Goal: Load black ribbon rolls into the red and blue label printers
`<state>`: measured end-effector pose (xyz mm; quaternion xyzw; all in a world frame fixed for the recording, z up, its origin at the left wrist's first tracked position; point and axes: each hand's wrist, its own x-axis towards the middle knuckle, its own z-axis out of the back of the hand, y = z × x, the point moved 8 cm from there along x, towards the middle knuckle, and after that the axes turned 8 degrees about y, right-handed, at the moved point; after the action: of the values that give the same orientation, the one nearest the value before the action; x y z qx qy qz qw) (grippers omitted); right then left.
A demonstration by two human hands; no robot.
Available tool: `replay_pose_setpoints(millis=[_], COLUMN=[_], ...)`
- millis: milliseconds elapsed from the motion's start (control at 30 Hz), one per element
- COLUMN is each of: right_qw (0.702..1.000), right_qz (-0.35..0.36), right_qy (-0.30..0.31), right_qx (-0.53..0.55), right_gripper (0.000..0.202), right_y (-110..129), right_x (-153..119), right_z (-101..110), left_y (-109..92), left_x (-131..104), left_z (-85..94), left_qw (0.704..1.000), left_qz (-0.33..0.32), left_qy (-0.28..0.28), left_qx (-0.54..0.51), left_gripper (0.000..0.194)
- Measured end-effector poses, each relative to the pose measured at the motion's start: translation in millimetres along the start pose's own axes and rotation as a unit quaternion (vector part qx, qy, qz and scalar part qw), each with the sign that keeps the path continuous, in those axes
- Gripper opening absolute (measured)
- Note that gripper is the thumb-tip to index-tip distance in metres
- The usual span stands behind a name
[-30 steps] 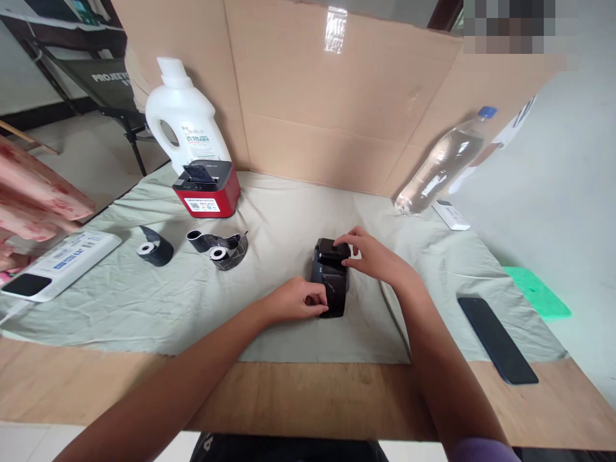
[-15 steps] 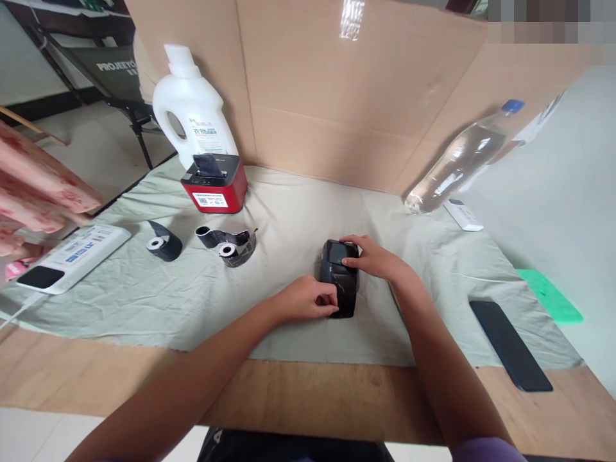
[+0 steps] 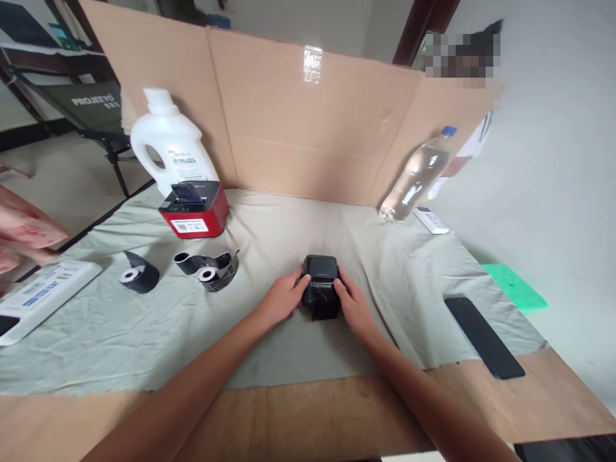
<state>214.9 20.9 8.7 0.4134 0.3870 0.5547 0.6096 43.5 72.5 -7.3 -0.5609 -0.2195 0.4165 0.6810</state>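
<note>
A small black device [image 3: 321, 267] with a dark screen lies on the grey-green cloth in front of me. A glossy black strip [image 3: 325, 301] hangs over its near end. My left hand [image 3: 283, 296] grips the device's left side, thumb on top. On the opposite side, my right hand [image 3: 353, 301] holds it the same way. To the left are a black roll [image 3: 144, 277] with a white core and an unrolled black strip [image 3: 195, 263] beside another white-cored roll [image 3: 216, 276].
Behind the rolls stand a red box-shaped device [image 3: 197, 215] and a white jug [image 3: 176, 144]. A cardboard screen [image 3: 298, 135] closes off the back. A clear bottle [image 3: 416, 176] leans at the right, with a phone [image 3: 484, 337] nearer. A white power strip [image 3: 48, 295] lies far left.
Both hands have shifted to grip the device by its two sides. My left hand has left the strip, and my right hand has come down from the screen. The view has tilted up.
</note>
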Motion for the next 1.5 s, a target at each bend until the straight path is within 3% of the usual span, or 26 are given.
replay_pose_setpoints(millis=[133, 300, 367, 433, 500, 567, 667, 733, 833, 967, 1167, 1300, 1400, 1500], right_qw=[0.999, 0.997, 0.995, 0.991, 0.983, 0.976, 0.967, 0.955, 0.938, 0.928, 0.924, 0.910, 0.885, 0.902], right_qz=[-0.002, 0.073, 0.096, 0.122, 0.142, 0.139, 0.093, 0.057, 0.020, 0.002, -0.029, -0.043, 0.026, 0.096], right_qy=[0.016, 0.021, 0.003, -0.044, -0.112, -0.166, -0.228, -0.258, -0.298, -0.325, -0.354, -0.413, -0.454, -0.405], right_qx=[0.040, 0.021, -0.005, -0.023, -0.028, -0.020, 0.066, 0.136, 0.175, 0.182, 0.143, 0.010, -0.098, -0.116], right_gripper=[0.055, 0.051, 0.051, 0.052, 0.053, 0.056, 0.063, 0.066, 0.066, 0.064, 0.062, 0.061, 0.050, 0.035], right_y=[11.7, 51.4, 62.8, 66.5, 58.4, 36.9, -15.8, -53.3, -95.2, -123.3, -132.7, -106.0, -56.6, -5.5], right_x=[2.7, 37.1, 56.5, 76.7, 94.5, 108.4, 117.4, 115.2, 106.7, 103.5, 103.2, 90.0, 82.6, 89.2], right_z=[-9.4, -11.7, 0.0, 28.7, 73.5, 125.2, 201.9, 241.5, 279.7, 299.3, 303.2, 309.5, 308.3, 280.8], left_y=[3.9, -15.6, -31.9, -51.5, -71.7, -89.6, -112.5, -121.6, -125.6, -122.3, -123.2, -123.6, -121.0, -116.5], left_x=[-0.9, 5.8, 24.4, 55.2, 94.5, 136.1, 189.3, 215.7, 243.9, 269.5, 279.4, 261.8, 227.7, 162.4], left_z=[-0.8, 27.1, 31.5, 24.0, 2.7, -31.0, -93.6, -135.9, -182.3, -207.5, -212.6, -203.9, -176.1, -118.7], left_qw=[1.000, 0.996, 0.994, 0.994, 0.994, 0.994, 0.995, 0.995, 0.997, 0.996, 0.996, 0.995, 0.989, 0.966], left_qz=[0.010, -0.005, -0.015, -0.033, -0.052, -0.057, -0.061, -0.054, -0.037, -0.016, 0.005, 0.003, 0.002, 0.018], left_qy=[-0.011, -0.091, -0.106, -0.107, -0.100, -0.089, -0.071, -0.047, -0.025, -0.024, 0.001, 0.034, 0.108, 0.225], left_qx=[-0.022, -0.007, -0.004, -0.009, -0.008, 0.007, 0.044, 0.063, 0.069, 0.080, 0.089, 0.089, 0.103, 0.123], left_gripper=[0.051, 0.043, 0.044, 0.044, 0.040, 0.037, 0.036, 0.039, 0.043, 0.043, 0.042, 0.046, 0.040, 0.035])
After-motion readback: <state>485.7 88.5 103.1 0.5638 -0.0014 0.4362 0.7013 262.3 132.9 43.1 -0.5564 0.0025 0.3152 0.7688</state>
